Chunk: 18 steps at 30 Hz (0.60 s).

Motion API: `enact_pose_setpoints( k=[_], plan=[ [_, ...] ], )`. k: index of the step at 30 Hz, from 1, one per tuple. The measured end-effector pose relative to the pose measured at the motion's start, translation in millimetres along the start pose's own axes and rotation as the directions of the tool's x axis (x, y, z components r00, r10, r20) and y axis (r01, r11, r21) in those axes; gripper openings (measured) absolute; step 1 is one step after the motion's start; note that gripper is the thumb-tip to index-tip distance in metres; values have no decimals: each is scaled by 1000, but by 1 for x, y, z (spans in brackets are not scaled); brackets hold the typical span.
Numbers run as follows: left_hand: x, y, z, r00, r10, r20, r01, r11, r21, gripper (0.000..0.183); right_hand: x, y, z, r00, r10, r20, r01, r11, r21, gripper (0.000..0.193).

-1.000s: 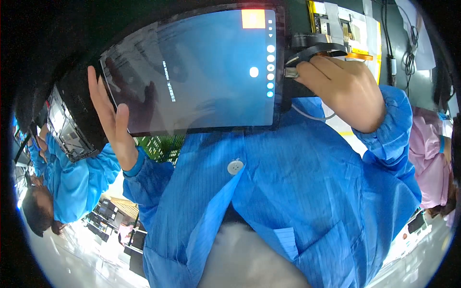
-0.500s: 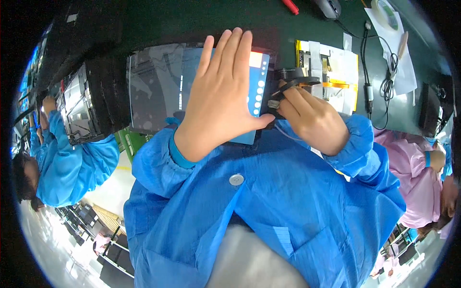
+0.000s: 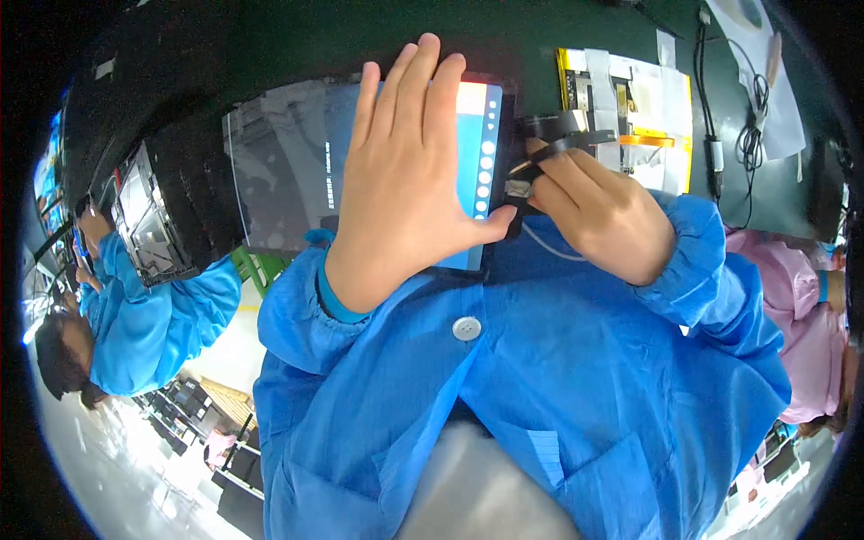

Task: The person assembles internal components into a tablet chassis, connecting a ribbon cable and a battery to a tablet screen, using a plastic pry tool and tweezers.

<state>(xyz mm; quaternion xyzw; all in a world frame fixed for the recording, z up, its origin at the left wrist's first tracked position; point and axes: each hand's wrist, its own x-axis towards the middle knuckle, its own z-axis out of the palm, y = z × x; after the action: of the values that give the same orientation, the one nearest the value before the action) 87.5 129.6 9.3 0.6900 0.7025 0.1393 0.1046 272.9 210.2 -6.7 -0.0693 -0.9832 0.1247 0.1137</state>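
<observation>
My left hand (image 3: 396,175) lies flat over a lit screen (image 3: 474,193), its fingers stretched toward the far edge and its thumb out to the right. Blue with a column of white round icons shows at the screen's right, and a dark part (image 3: 279,171) with a line of white text at its left. My right hand (image 3: 598,202) is closed at the screen's right edge, around a thin curved black strip (image 3: 576,142), perhaps tweezers. By those fingertips sits a small silvery connector (image 3: 519,188). A thin pale cable (image 3: 551,246) runs below the right hand. The fingertips' exact grip is partly hidden.
Right of the screen lies an opened white-and-yellow device part (image 3: 661,108) with tape strips and an orange ribbon. Beyond are a black cable (image 3: 711,135), a coiled cord (image 3: 751,135) and white paper (image 3: 783,108). At left, a co-worker in blue (image 3: 153,315) sits by another opened device (image 3: 157,211).
The whole view has shifted, and the mouse and red object at the far edge have left it. Both hands keep nearly the same place and pose against the screen.
</observation>
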Motion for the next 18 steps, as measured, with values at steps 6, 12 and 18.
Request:
enact_pose_setpoints(
  k=[6, 12, 18],
  plan=[
    [-1, -2, 2, 999, -25, 20, 26, 999, -33, 110, -1, -2, 1, 1000, 21, 12, -21, 1000, 16, 16],
    [0, -4, 5, 999, 21, 30, -20, 999, -35, 110, -2, 0, 4, 999, 43, -14, -43, 999, 31, 18],
    [-3, -12, 2, 995, 87, 46, -83, 993, -83, 111, -2, -1, 6, 998, 50, -46, -49, 999, 17, 19]
  ],
)
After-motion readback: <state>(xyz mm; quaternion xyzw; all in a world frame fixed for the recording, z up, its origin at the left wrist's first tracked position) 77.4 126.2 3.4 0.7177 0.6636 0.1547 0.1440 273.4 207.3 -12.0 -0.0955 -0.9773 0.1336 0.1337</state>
